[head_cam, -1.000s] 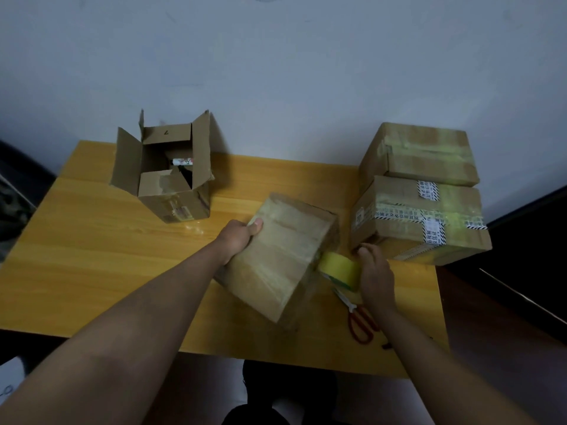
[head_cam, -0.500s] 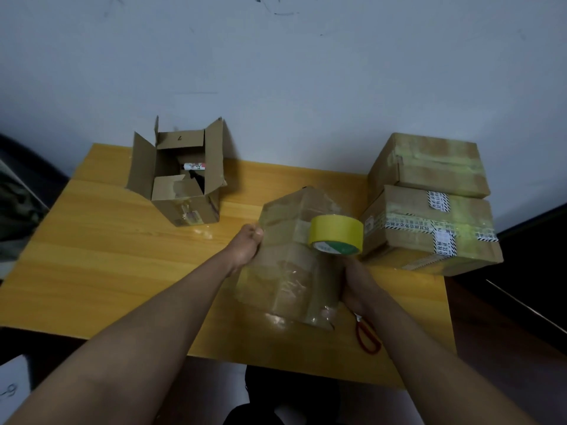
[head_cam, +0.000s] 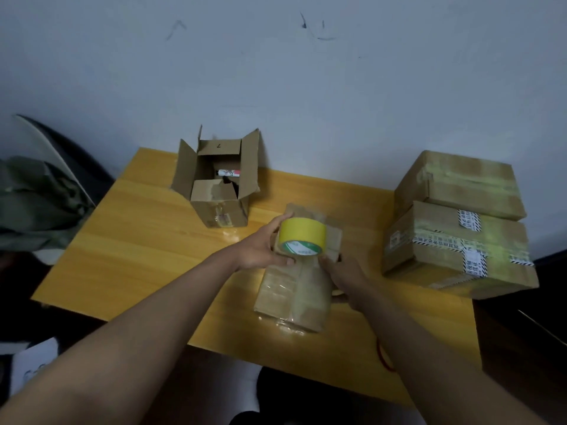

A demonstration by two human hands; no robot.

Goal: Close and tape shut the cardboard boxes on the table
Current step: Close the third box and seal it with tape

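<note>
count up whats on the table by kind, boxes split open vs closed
closed cardboard boxes: 3 (one under the hands, two stacked at right)
open cardboard box: 1
yellow tape roll: 1, held by the left hand
red-handled scissors, mostly hidden by the right arm: 1
total: 6

It looks like a plain room used for packing parcels, maybe at home or in a small office. A yellow wooden table [head_cam: 129,256] stands against a bare, scuffed grey-white wall [head_cam: 306,87]. Taped brown cardboard boxes [head_cam: 457,222] are stacked at the far right, and grey-green cloth [head_cam: 33,204] lies at the left.
</note>
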